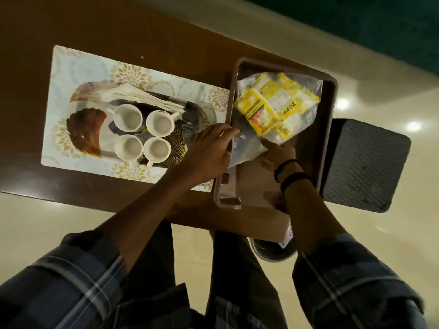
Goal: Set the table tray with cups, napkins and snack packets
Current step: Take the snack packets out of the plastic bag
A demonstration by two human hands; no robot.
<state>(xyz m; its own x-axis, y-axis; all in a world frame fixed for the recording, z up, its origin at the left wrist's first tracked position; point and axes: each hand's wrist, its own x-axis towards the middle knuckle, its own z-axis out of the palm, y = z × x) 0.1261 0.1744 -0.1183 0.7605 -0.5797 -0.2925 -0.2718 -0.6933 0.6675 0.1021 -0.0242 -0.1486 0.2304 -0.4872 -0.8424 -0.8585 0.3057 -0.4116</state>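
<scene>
Packet bag (pixel 273 110): both hands pinch its edge.

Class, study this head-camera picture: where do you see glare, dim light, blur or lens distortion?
Head view: dim, warm light overall; bright glare spots on the floor at right; the table edges bow from the wide-angle lens; sleeves blur at the bottom corners; the clear bag shines faintly, pinched by the left hand and right hand; cups stay fairly sharp.
</scene>
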